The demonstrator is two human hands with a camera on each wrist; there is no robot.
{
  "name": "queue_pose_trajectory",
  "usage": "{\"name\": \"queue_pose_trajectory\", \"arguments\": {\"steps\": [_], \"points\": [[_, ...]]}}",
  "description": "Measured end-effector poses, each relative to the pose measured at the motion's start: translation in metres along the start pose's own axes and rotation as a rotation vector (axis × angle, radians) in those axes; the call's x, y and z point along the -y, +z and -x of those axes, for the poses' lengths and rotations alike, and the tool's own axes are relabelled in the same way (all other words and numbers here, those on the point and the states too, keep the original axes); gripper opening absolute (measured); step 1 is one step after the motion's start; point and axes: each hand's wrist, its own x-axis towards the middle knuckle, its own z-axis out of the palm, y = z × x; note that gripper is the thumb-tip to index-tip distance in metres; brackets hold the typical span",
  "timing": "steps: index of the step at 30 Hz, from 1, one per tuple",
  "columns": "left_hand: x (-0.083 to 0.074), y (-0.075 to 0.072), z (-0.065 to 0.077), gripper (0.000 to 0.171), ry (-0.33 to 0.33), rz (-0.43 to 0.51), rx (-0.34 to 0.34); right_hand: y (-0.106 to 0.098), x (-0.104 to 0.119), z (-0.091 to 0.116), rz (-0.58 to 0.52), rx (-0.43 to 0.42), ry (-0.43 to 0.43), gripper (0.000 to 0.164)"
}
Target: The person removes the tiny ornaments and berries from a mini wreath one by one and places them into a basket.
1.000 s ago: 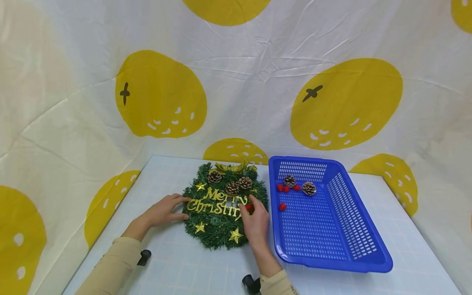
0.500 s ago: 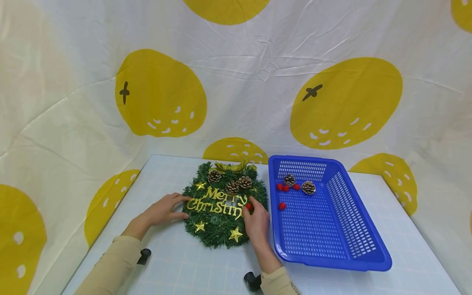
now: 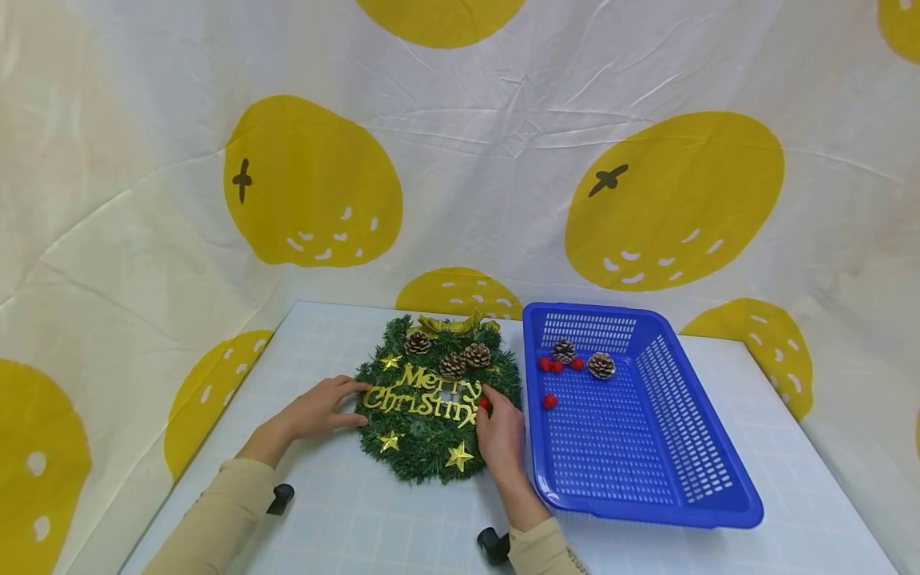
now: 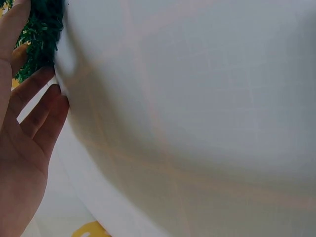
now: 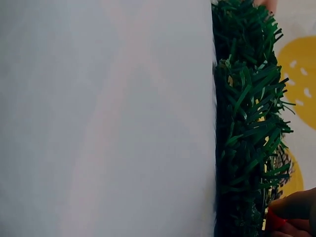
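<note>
A green Christmas wreath [image 3: 424, 459] lies flat on the table, with gold "Merry Christmas" lettering [image 3: 424, 403], gold stars [image 3: 460, 457], pinecones [image 3: 453, 366] and a gold bow [image 3: 453, 326] on it. My left hand [image 3: 323, 409] touches its left edge with thumb and fingers spread; in the left wrist view the fingers [image 4: 52, 118] are fairly straight. At the wreath's right side, my right hand [image 3: 501, 435] pinches a small red berry [image 3: 485, 403] close to the end of the lettering. The right wrist view shows the berry [image 5: 274, 218] partly covered by fingers.
A blue plastic basket [image 3: 647, 523] stands right of the wreath, close to my right hand. It holds two pinecones [image 3: 601, 366] and several red berries [image 3: 549, 401]. A white cloth with yellow fruit prints [image 3: 460, 200] hangs behind the table [image 3: 338, 527].
My right hand has shifted slightly right, drawing thumb and fingers closer around the red berry beside the lettering. My left hand stays on the wreath's left edge.
</note>
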Motion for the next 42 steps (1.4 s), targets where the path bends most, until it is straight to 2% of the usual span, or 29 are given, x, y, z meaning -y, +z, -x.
{"name": "queue_pose_trajectory", "arguments": {"steps": [9,20,25,35,42], "points": [[0.0,0.0,0.0,0.067,-0.008,0.004,0.004,-0.002,0.004,-0.001,-0.027,-0.019,0.003,0.032],[0.0,0.0,0.0,0.066,-0.007,-0.007,0.005,-0.006,0.02,0.0,-0.048,-0.033,-0.005,0.033],[0.0,0.0,0.0,0.066,-0.001,-0.001,0.004,-0.012,0.036,0.0,-0.125,0.01,-0.003,0.033],[0.0,-0.001,-0.001,0.066,0.003,-0.001,0.0,-0.029,0.059,-0.011,-0.302,0.026,-0.054,0.032],[-0.001,-0.001,0.0,0.065,0.004,0.004,0.004,-0.048,0.073,-0.022,-0.345,0.097,0.0,0.03]]}}
